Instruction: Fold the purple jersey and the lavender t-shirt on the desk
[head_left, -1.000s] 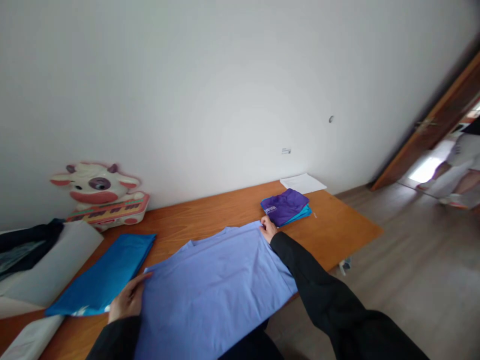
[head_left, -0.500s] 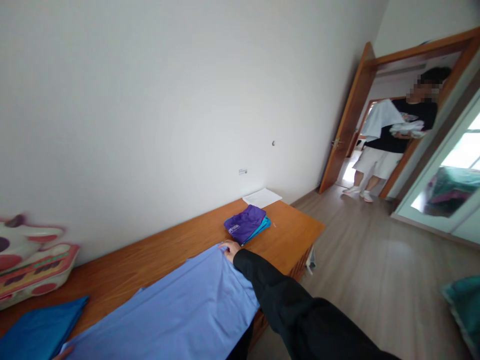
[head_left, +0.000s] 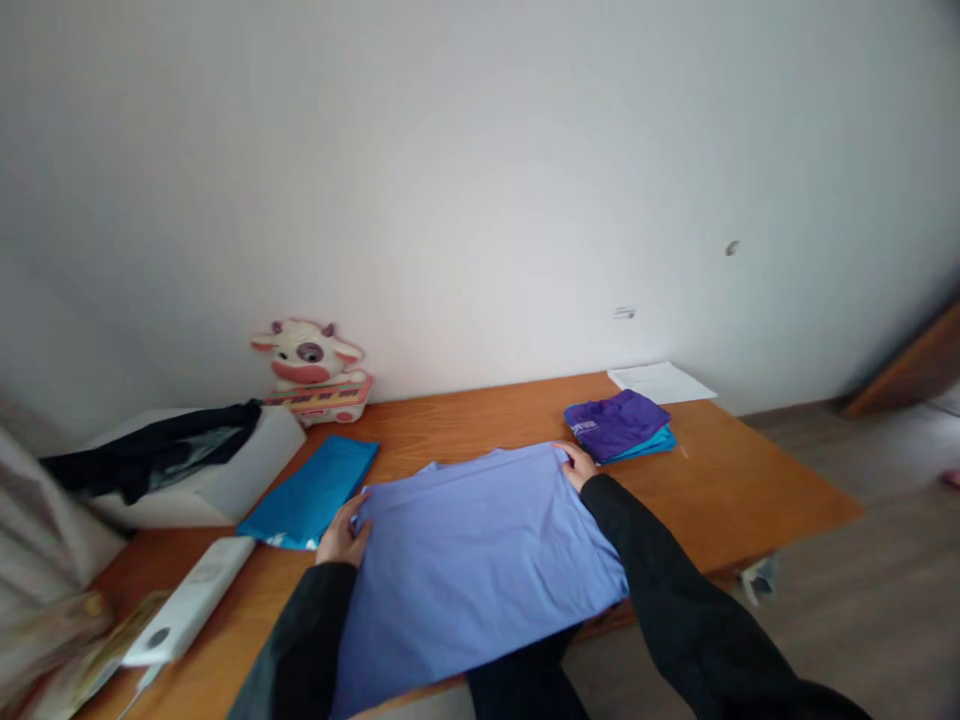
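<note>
A periwinkle-blue shirt [head_left: 480,560] lies spread over the table's front, its lower part hanging past the edge toward me. At its far left corner my left hand [head_left: 344,533] is closed on the fabric, fingers pinching the edge. The opposite far corner is pinched between the thumb and fingers of my right hand [head_left: 577,465]. Just beyond my right hand sits a small stack of folded clothes, a purple one [head_left: 619,425] on top of a turquoise one [head_left: 649,446]. A folded blue cloth [head_left: 315,492] lies to the left of my left hand.
On the wooden table [head_left: 757,480] stand a cow-shaped toy keyboard [head_left: 315,375], a white box [head_left: 217,490] with dark clothing over it, and a white power strip-like device [head_left: 191,600] with a cable. White paper [head_left: 661,382] lies by the wall. A curtain [head_left: 37,530] hangs at left.
My view has swung left, bringing my left hand, the toy and the box into sight. The person in the doorway is out of view. Both hands still hold the shirt's far corners.
</note>
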